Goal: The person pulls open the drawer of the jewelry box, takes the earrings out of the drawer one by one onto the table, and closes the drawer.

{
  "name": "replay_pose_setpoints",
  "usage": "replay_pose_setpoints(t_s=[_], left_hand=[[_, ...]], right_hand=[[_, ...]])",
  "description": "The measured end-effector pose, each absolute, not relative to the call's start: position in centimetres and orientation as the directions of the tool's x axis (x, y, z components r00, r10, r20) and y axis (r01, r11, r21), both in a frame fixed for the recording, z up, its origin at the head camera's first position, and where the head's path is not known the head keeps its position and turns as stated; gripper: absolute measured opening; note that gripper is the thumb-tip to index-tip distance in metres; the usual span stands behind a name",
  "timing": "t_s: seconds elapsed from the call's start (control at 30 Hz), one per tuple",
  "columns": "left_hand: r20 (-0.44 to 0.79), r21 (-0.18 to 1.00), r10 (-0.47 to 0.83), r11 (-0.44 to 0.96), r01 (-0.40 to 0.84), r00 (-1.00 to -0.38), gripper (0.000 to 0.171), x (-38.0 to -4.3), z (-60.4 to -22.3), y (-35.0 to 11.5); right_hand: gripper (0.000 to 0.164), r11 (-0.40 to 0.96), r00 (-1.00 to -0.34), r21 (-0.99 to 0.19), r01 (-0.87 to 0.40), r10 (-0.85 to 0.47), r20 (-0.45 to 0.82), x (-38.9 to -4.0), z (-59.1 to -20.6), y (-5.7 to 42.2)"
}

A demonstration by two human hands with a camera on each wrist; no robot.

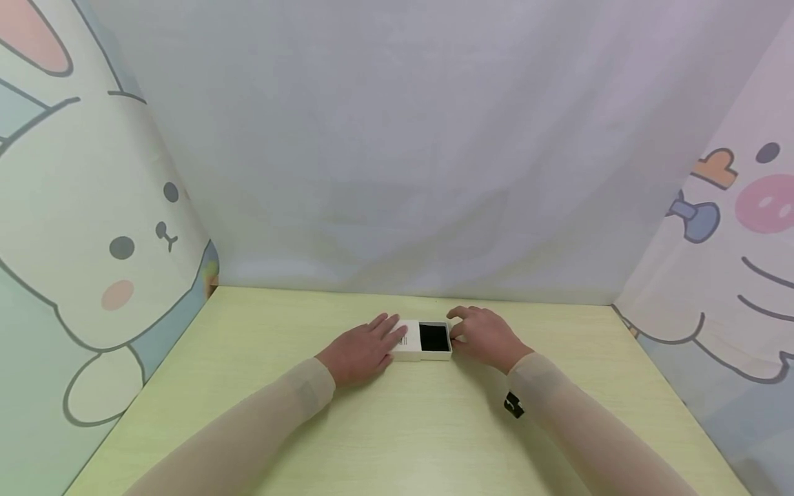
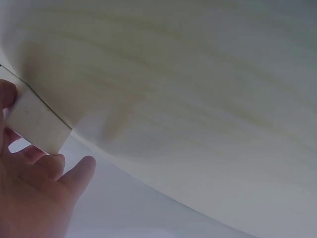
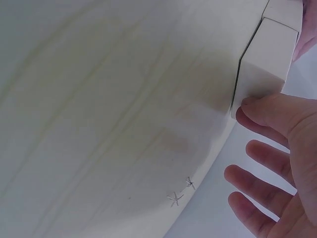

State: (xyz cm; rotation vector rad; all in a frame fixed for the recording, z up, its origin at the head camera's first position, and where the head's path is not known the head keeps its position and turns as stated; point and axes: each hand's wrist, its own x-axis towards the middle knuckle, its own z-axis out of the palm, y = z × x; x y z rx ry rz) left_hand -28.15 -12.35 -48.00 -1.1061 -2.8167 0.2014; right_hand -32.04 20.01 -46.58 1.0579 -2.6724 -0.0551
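Observation:
A flat white box (image 1: 406,331) with small dark print on top lies on the table. Its inner tray (image 1: 435,357), black inside, sticks out of the sleeve on the right. My left hand (image 1: 362,351) lies over the sleeve's left part and holds it, fingers across the top and thumb on the near side. In the left wrist view, the fingers go around the white box end (image 2: 38,121). At the tray's right end is my right hand (image 1: 490,337). Its thumb and index finger pinch the tray's end (image 3: 265,64), while the other fingers stay loosely bent off it.
The pale wood-look table (image 1: 397,427) meets a light cloth backdrop (image 1: 397,151). Cartoon-printed panels stand at both sides, a rabbit (image 1: 112,207) on the left. Two small star-like marks (image 3: 174,199) show on the table near the right hand. A black tag (image 1: 513,405) hangs at the right cuff.

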Motion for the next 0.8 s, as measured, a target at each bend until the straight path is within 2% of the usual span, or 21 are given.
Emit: replay_pose_setpoints(t_s=[0.47, 0.8], left_hand=[[0.066, -0.169, 0.678, 0.731, 0.661, -0.732, 0.063, -28.1, -48.0, -12.3], [0.052, -0.143, 0.673, 0.736, 0.662, -0.738, 0.063, -28.1, -47.9, -12.3]], right_hand=[[0.005, 0.744, -0.72, 0.097, -0.661, -0.665, 0.199, -31.5, -45.9, 19.2], [0.006, 0.733, -0.703, 0.095, -0.674, -0.676, 0.221, -31.8, -46.2, 18.7]])
